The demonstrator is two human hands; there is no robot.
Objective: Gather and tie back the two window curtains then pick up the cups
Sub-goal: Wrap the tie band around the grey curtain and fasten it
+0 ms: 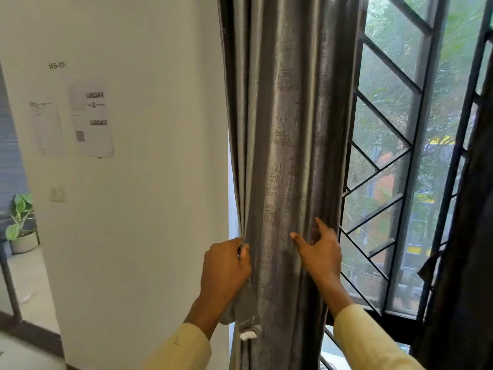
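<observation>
Head view, one moment at a window. Two hands and two curtains are visible; no cups appear. The grey curtain [282, 145] hangs bunched into vertical folds between the white wall [149, 182] and the window grille [384, 145]. The left hand [225, 268] is clenched on the curtain's left edge, fingers wrapped round the gathered folds; a short strip of the same fabric [246, 313], ending in a white tab, hangs just below this hand. The right hand [318, 249] is not closed: thumb and forefinger are spread, fingertips touching the curtain's right-hand folds beside the grille. Both arms wear pale yellow sleeves [370, 340]. The second curtain [464, 236], dark, hangs at the far right edge of the frame, well apart from both hands. On the wall, two sheets of paper [92, 121] are posted under a small printed label. One potted plant [20, 225] stands at far left
</observation>
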